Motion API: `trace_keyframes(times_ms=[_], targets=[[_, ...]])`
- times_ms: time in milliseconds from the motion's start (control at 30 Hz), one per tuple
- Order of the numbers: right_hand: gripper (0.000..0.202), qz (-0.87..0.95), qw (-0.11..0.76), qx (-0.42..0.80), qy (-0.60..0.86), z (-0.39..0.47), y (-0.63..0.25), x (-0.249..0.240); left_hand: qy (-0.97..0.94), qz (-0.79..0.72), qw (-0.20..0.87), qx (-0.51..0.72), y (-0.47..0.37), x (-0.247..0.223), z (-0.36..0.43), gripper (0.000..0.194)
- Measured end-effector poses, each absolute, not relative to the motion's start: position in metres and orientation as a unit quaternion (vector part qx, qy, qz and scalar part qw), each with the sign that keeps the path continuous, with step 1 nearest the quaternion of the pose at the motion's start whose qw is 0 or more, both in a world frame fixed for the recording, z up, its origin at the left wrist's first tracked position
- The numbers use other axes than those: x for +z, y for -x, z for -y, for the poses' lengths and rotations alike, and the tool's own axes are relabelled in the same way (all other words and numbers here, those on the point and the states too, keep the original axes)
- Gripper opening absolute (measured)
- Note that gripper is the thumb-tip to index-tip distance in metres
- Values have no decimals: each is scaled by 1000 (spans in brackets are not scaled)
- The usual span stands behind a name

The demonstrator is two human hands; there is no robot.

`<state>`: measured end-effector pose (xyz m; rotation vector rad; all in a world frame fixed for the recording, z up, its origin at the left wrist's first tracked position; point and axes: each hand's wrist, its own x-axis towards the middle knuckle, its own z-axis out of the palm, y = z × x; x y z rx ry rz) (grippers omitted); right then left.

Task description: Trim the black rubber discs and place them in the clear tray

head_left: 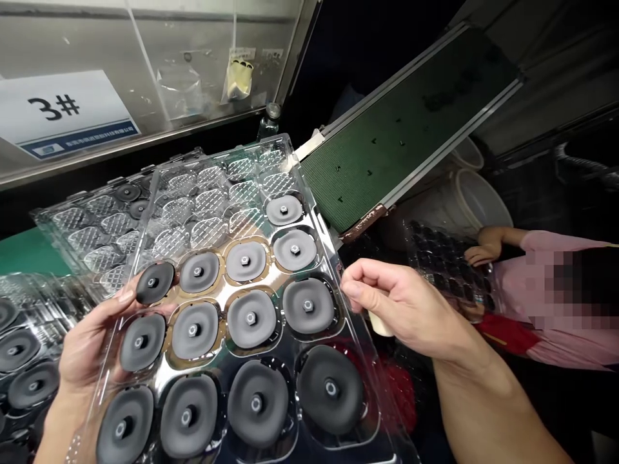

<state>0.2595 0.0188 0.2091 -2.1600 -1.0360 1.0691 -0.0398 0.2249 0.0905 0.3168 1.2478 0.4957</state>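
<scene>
A clear plastic tray with moulded pockets tilts in front of me. Its nearer pockets hold several dark, dished, rounded-square discs, each with a small hub in the middle, while the far pockets have none. My left hand grips the tray's left edge, thumb on top beside one disc; its other fingers show blurrily through the plastic. Just off the tray's right edge is my right hand, fingers curled and thumb pressed to the forefinger. Whether something small sits in that pinch is hidden. A pale cover shows on one of its fingers.
Behind the tray lies another clear tray with a couple of discs. More filled trays are at left. A green conveyor belt slopes away at right, a bottle beside it. A co-worker in pink handles a tray near white buckets.
</scene>
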Motion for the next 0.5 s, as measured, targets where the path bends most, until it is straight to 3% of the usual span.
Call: trace_keyframes(times_ms=[300,500], targets=[[41,357,272,416,791,-22,-250,211,-232,-535,789,194,61,68,-229,33],[43,385,277,399,785,-23,-259,202,-204,-514,796,248,52,78,-230,24]])
